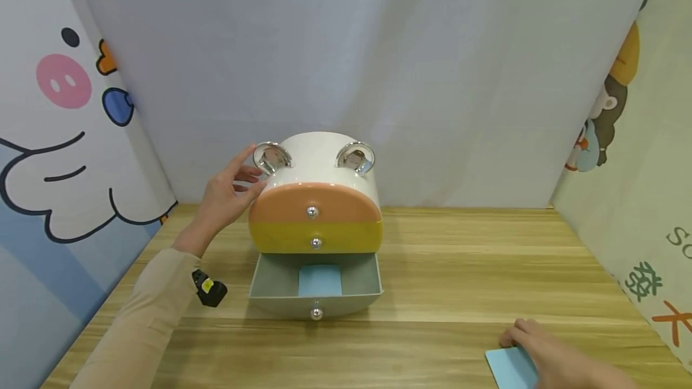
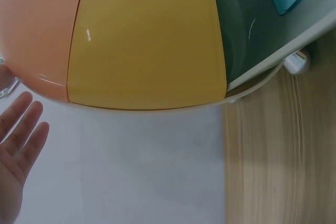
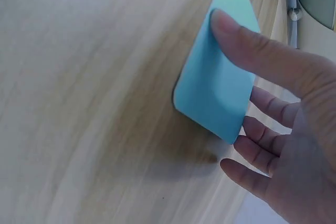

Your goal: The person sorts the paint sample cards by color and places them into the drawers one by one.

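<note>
A small drawer box (image 1: 313,158) with a white rounded top and two shiny ear-like rings stands on the wooden table. Its orange and yellow drawers are closed, while the grey-green bottom drawer (image 1: 346,307) is pulled out with light blue cards (image 1: 320,281) lying inside. My left hand (image 1: 227,194) is at the box's upper left side beside the left ring (image 1: 272,158), fingers extended. Off to the right, near the table's front, my right hand (image 1: 559,356) pinches a light blue rounded-corner card (image 3: 218,82), its thumb on the card's face. The card is tilted above the tabletop.
Silver round knobs (image 1: 316,314) stick out from the drawer fronts. A pale cloth wall (image 1: 459,77) closes off the back, with cartoon-printed panels (image 1: 59,155) on both sides. A black device (image 1: 209,290) is strapped on the left wrist.
</note>
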